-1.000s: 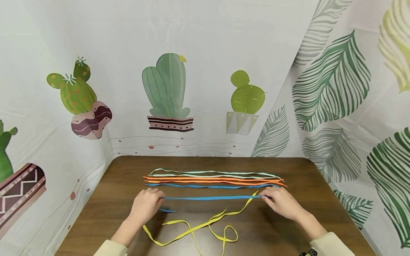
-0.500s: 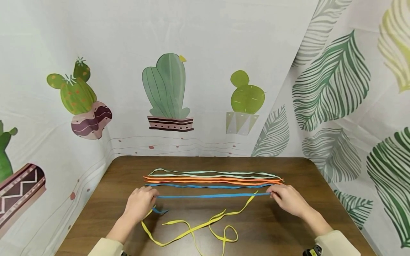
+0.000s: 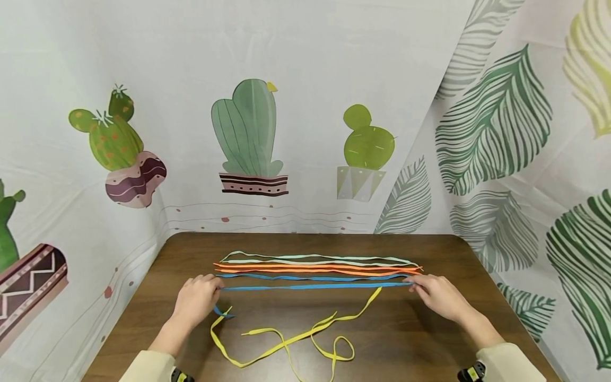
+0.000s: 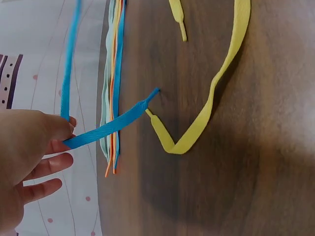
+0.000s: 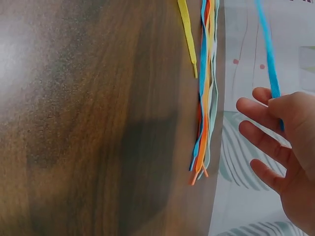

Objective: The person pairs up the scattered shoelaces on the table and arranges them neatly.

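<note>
A flat blue shoelace stretches nearly straight between both hands, above the table. My left hand pinches it between thumb and finger; beyond the grip a loose blue end with a narrow tip hangs down, plain in the left wrist view. At the other end, my right hand pinches the lace near its tip, the other fingers spread apart in the right wrist view. Just behind the held lace lies a second blue shoelace. Orange shoelaces and pale mint shoelaces run parallel behind it.
Yellow shoelaces lie loosely looped and crossed on the front half of the brown wooden table. Behind the table's far edge hangs a white cloth printed with cacti and leaves.
Both hands have moved apart and slightly away from me, carrying the blue shoelace closer to the row of laces. The left hand has shifted left, the right hand right.
</note>
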A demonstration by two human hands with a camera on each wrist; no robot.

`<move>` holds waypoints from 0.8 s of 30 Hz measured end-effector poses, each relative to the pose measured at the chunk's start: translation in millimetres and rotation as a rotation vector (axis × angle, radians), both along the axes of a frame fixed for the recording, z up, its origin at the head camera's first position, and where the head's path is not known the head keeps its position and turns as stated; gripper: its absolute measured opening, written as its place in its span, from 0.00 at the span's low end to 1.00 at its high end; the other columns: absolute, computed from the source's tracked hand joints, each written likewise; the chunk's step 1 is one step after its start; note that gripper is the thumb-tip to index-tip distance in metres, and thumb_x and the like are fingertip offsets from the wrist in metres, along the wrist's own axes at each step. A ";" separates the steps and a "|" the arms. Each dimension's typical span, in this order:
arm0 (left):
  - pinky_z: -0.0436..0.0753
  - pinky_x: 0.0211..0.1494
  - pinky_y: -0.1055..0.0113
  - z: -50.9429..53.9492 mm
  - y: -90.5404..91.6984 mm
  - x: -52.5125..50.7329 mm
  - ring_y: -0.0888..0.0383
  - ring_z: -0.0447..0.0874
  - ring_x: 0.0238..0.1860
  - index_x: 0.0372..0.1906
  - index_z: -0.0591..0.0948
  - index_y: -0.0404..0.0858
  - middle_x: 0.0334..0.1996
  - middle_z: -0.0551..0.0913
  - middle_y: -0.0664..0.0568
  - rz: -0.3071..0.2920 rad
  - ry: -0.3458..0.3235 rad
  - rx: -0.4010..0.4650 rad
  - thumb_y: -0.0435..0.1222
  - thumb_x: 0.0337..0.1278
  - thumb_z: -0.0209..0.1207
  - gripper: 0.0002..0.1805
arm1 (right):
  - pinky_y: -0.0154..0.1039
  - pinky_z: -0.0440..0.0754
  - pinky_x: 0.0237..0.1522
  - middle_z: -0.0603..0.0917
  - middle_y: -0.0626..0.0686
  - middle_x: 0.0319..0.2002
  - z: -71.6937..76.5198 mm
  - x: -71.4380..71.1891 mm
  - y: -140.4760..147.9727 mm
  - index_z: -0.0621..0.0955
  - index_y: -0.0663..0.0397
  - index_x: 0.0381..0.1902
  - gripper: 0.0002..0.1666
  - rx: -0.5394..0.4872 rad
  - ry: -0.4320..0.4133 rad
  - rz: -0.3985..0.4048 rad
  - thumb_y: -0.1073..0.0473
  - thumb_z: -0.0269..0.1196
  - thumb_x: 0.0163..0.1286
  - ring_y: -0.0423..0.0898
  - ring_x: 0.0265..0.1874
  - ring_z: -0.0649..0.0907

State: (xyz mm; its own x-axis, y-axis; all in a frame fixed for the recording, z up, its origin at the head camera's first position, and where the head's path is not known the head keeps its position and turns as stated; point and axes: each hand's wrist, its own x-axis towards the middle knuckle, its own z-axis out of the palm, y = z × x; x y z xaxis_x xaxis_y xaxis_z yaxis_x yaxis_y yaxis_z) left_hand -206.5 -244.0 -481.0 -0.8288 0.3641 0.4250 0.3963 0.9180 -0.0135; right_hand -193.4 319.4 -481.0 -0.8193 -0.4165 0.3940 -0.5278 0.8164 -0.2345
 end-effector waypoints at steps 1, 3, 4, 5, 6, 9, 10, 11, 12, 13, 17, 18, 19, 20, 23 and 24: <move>0.73 0.30 0.60 0.3 -1.1 -0.4 0.55 0.77 0.26 0.25 0.82 0.44 0.22 0.78 0.58 0.003 0.001 0.002 0.28 0.36 0.65 0.08 | 0.31 0.72 0.24 0.83 0.38 0.25 -0.2 0.0 0.4 0.83 0.51 0.38 0.14 0.005 -0.005 -0.009 0.71 0.63 0.54 0.29 0.25 0.77; 0.74 0.30 0.60 0.9 -3.5 -1.2 0.54 0.77 0.26 0.26 0.82 0.43 0.22 0.78 0.58 0.014 -0.007 0.001 0.28 0.36 0.65 0.08 | 0.34 0.74 0.26 0.83 0.38 0.26 -0.2 0.3 1.2 0.83 0.50 0.37 0.13 0.016 -0.006 -0.030 0.70 0.63 0.55 0.31 0.27 0.78; 0.74 0.30 0.60 1.2 -4.7 -1.8 0.54 0.77 0.26 0.26 0.82 0.43 0.21 0.78 0.58 0.018 -0.014 0.005 0.28 0.36 0.65 0.08 | 0.35 0.74 0.26 0.82 0.38 0.26 0.1 0.3 1.7 0.83 0.50 0.37 0.12 0.021 -0.005 -0.040 0.69 0.63 0.55 0.32 0.27 0.78; 0.74 0.30 0.59 1.9 -5.8 -2.3 0.54 0.77 0.26 0.26 0.81 0.43 0.22 0.78 0.58 0.024 -0.022 0.007 0.28 0.37 0.65 0.08 | 0.35 0.75 0.26 0.82 0.38 0.26 0.4 0.3 2.2 0.83 0.49 0.36 0.12 0.025 -0.002 -0.050 0.69 0.63 0.55 0.32 0.27 0.78; 0.74 0.30 0.59 2.3 -7.1 -2.9 0.54 0.78 0.26 0.26 0.81 0.43 0.22 0.79 0.58 0.028 -0.030 0.008 0.28 0.37 0.65 0.08 | 0.36 0.75 0.27 0.82 0.38 0.26 1.1 0.5 2.6 0.83 0.49 0.35 0.12 0.028 0.005 -0.054 0.69 0.63 0.55 0.32 0.28 0.77; 0.74 0.31 0.58 4.1 -10.7 -4.7 0.53 0.79 0.27 0.26 0.81 0.43 0.23 0.81 0.57 0.042 -0.047 0.008 0.29 0.39 0.65 0.07 | 0.34 0.74 0.25 0.81 0.39 0.26 2.9 0.1 3.8 0.83 0.49 0.35 0.12 0.023 0.023 -0.051 0.69 0.63 0.54 0.30 0.26 0.76; 0.74 0.31 0.58 4.5 -11.9 -5.4 0.53 0.79 0.27 0.27 0.81 0.44 0.24 0.82 0.57 0.045 -0.050 0.009 0.29 0.39 0.65 0.07 | 0.33 0.72 0.24 0.81 0.38 0.25 3.5 -0.2 4.5 0.83 0.49 0.35 0.12 0.020 0.030 -0.046 0.70 0.63 0.54 0.29 0.24 0.74; 0.74 0.31 0.58 5.1 -13.1 -5.8 0.53 0.79 0.27 0.27 0.81 0.44 0.24 0.82 0.57 0.047 -0.050 0.007 0.29 0.39 0.65 0.07 | 0.33 0.72 0.23 0.81 0.38 0.24 3.8 -0.4 5.0 0.83 0.50 0.35 0.13 0.016 0.040 -0.039 0.70 0.63 0.54 0.29 0.23 0.74; 0.74 0.31 0.58 5.6 -14.4 -6.1 0.53 0.79 0.27 0.27 0.81 0.44 0.24 0.82 0.57 0.050 -0.052 0.005 0.29 0.40 0.65 0.07 | 0.31 0.71 0.22 0.81 0.38 0.24 4.2 -0.5 5.7 0.83 0.50 0.36 0.13 0.011 0.050 -0.033 0.70 0.63 0.53 0.28 0.22 0.73; 0.74 0.31 0.57 6.2 -15.7 -6.3 0.52 0.80 0.27 0.26 0.81 0.44 0.24 0.82 0.57 0.053 -0.052 0.002 0.29 0.40 0.65 0.07 | 0.31 0.69 0.21 0.80 0.37 0.23 4.3 -0.9 6.6 0.82 0.49 0.37 0.14 0.008 0.058 -0.028 0.70 0.63 0.53 0.27 0.21 0.72; 0.75 0.32 0.55 8.9 -21.2 -6.6 0.52 0.80 0.27 0.26 0.80 0.44 0.23 0.82 0.57 0.067 -0.064 0.000 0.30 0.40 0.66 0.07 | 0.29 0.67 0.19 0.80 0.37 0.21 4.4 -1.6 10.8 0.79 0.47 0.36 0.16 -0.008 0.103 -0.012 0.71 0.64 0.52 0.26 0.19 0.71; 0.75 0.33 0.54 9.5 -22.5 -6.6 0.52 0.80 0.27 0.26 0.80 0.44 0.23 0.81 0.57 0.073 -0.069 0.000 0.30 0.40 0.66 0.07 | 0.28 0.67 0.18 0.80 0.37 0.21 4.4 -1.8 12.1 0.77 0.45 0.35 0.17 -0.009 0.112 -0.011 0.71 0.64 0.51 0.26 0.19 0.71; 0.76 0.33 0.54 10.1 -23.8 -6.6 0.51 0.80 0.27 0.26 0.80 0.44 0.23 0.81 0.57 0.076 -0.072 0.000 0.30 0.40 0.66 0.07 | 0.28 0.66 0.18 0.80 0.37 0.21 4.4 -2.1 13.4 0.76 0.44 0.33 0.17 -0.010 0.120 -0.011 0.71 0.64 0.51 0.26 0.18 0.71; 0.76 0.33 0.53 10.3 -25.1 -6.8 0.51 0.80 0.27 0.26 0.80 0.44 0.23 0.81 0.57 0.079 -0.075 0.001 0.30 0.40 0.66 0.07 | 0.29 0.67 0.18 0.80 0.37 0.21 4.2 -2.4 14.8 0.76 0.44 0.32 0.17 -0.007 0.132 -0.014 0.72 0.64 0.50 0.26 0.18 0.71; 0.76 0.33 0.53 10.4 -28.4 -7.9 0.51 0.80 0.27 0.25 0.80 0.44 0.23 0.81 0.56 0.085 -0.076 0.004 0.30 0.40 0.66 0.08 | 0.32 0.69 0.19 0.79 0.39 0.22 3.2 -4.1 18.9 0.76 0.44 0.30 0.17 0.013 0.167 -0.023 0.71 0.65 0.47 0.30 0.19 0.72; 0.75 0.33 0.53 10.1 -29.4 -8.6 0.51 0.80 0.27 0.25 0.80 0.44 0.23 0.81 0.56 0.084 -0.074 0.005 0.30 0.40 0.66 0.08 | 0.34 0.71 0.20 0.79 0.40 0.23 2.6 -4.7 20.0 0.77 0.45 0.29 0.16 0.021 0.176 -0.024 0.71 0.65 0.46 0.32 0.20 0.73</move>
State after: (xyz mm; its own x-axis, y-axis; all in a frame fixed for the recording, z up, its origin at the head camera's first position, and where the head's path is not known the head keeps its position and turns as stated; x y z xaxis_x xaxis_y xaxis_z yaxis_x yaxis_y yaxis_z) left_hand -215.0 -273.4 -470.9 -0.8857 0.2896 0.3630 0.3174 0.9481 0.0181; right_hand -198.1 339.4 -478.4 -0.7483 -0.4075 0.5234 -0.5396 0.8329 -0.1230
